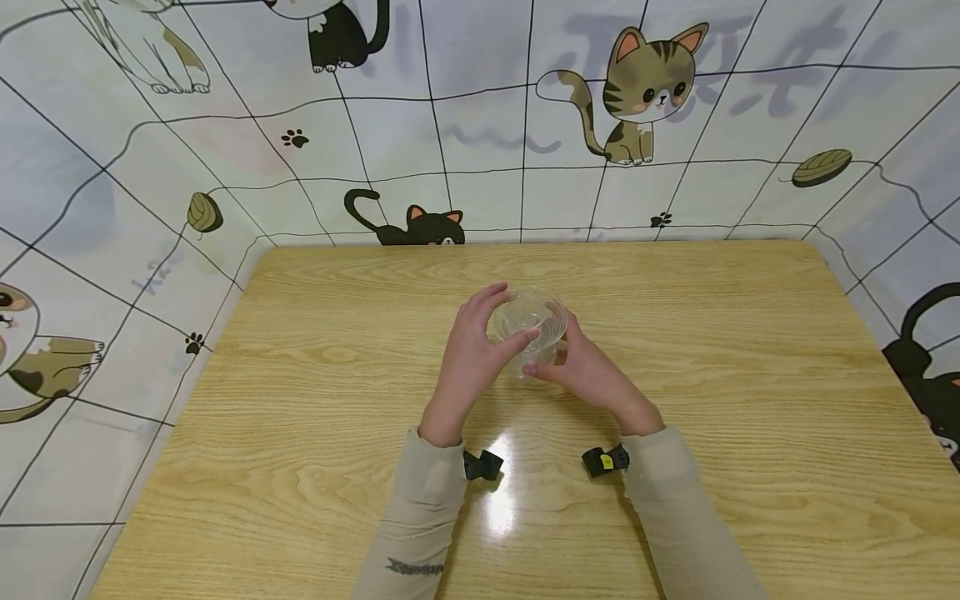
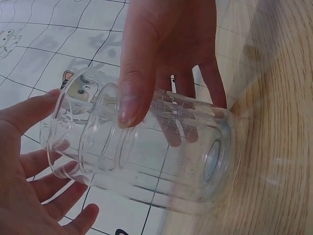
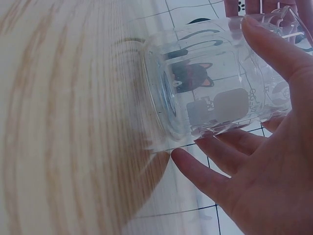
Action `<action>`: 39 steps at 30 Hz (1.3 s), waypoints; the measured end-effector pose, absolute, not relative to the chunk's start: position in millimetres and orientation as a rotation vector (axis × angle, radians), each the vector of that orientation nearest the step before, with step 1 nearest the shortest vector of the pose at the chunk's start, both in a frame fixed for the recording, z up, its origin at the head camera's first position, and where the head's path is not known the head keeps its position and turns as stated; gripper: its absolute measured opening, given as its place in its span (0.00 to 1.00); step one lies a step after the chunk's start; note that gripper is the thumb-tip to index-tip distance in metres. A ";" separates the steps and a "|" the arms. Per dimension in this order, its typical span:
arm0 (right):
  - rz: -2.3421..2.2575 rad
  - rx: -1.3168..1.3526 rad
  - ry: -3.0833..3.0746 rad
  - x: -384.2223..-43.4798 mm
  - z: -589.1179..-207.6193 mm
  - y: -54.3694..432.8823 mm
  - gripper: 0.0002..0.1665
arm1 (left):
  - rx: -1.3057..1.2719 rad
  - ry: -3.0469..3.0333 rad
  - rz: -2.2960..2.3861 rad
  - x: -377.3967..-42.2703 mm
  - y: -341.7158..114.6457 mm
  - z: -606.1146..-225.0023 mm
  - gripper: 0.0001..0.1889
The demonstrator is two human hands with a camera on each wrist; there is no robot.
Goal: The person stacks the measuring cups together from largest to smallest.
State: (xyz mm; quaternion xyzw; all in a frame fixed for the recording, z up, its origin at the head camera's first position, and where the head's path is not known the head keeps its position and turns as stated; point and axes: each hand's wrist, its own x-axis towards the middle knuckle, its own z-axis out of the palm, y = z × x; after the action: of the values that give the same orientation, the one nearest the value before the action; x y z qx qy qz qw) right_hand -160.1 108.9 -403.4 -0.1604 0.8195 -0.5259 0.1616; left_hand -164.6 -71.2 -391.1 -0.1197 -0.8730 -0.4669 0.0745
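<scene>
In the head view a clear measuring cup [image 1: 542,360] stands upright around the tabletop's middle, between both hands. Printed measuring marks run down its side in the left wrist view, and its thick base is right at the wood. A second clear cup [image 1: 530,310] appears nested in its top, where several round rims show. My left hand [image 1: 474,337] holds the upper cup by its rim, thumb at the near side, fingers round the far side. Lower down, my right hand [image 1: 592,371] grips the measuring cup, with its thumb [image 3: 266,41] across the wall.
The light wood table [image 1: 315,375] meets white walls printed with cartoon cats [image 1: 648,92] and grid lines at the back and sides. A small black wrist camera [image 1: 482,465] sits inside the left cuff, another black camera [image 1: 603,461] inside the right.
</scene>
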 end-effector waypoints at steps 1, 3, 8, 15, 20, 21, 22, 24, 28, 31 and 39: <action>-1.500 -0.457 2.340 -160.2 -403.4 108.9 0.56 | -0.360 -2.620 -1.400 -164.7 -71.2 -391.4 0.31; -1.497 -0.453 2.341 -160.1 -403.3 108.8 0.56 | -0.364 -2.617 -1.399 -164.9 -70.9 -391.8 0.31; -1.478 -0.445 2.356 -160.0 -402.1 108.8 0.56 | -0.369 -2.613 -1.392 -165.7 -70.5 -392.5 0.31; -1.472 -0.439 2.357 -159.6 -401.5 109.1 0.56 | -0.363 -2.612 -1.396 -165.7 -69.7 -392.4 0.31; -1.479 -0.435 2.346 -159.4 -400.9 109.5 0.56 | -0.365 -2.605 -1.383 -165.8 -69.0 -393.4 0.31; -1.482 -0.434 2.344 -159.5 -401.1 109.6 0.56 | -0.365 -2.604 -1.379 -165.9 -68.8 -393.8 0.31; -1.487 -0.434 2.341 -159.9 -401.8 109.8 0.56 | -0.365 -2.603 -1.377 -166.0 -68.5 -394.0 0.31; -1.495 -0.429 2.336 -161.1 -404.9 110.2 0.56 | -0.357 -2.602 -1.374 -166.2 -68.1 -394.4 0.30; -1.501 -0.416 2.342 -166.7 -418.8 112.4 0.58 | -0.342 -2.597 -1.375 -166.4 -66.8 -394.0 0.29; -1.494 -0.415 2.363 -170.8 -429.5 114.2 0.60 | -0.333 -2.591 -1.372 -166.1 -65.8 -394.2 0.29; -1.486 -0.420 2.378 -173.0 -435.6 115.1 0.60 | -0.300 -2.579 -1.377 -165.6 -64.4 -395.2 0.30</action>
State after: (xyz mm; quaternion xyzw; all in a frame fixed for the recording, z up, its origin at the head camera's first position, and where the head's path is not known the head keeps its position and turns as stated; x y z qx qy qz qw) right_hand -173.0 115.1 -435.6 -0.1463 0.8289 -0.5179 0.1526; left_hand -165.6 -64.4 -395.2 -0.1016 -0.8730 -0.4662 0.1011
